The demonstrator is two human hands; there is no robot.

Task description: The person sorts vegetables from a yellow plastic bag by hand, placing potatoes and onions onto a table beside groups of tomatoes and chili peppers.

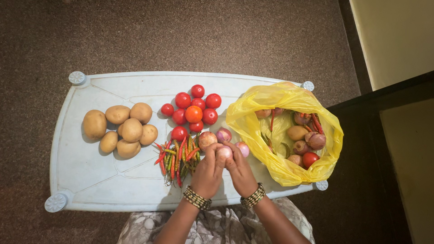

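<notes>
Left hand [207,174] and right hand [239,171] together clasp one onion [224,152]. Sorted by kind: potatoes [121,129] left, tomatoes [192,110] far, yellow bag [285,131] right.

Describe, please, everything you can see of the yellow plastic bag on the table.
The yellow plastic bag is thin, crinkled and translucent. It lies open at the right end of the pale table, its mouth rolled wide and facing up. Inside are onions, a potato, a red tomato and some chillies. Its lower right edge reaches the table's corner. The right hand is close beside its left edge; whether they touch cannot be told.
</notes>
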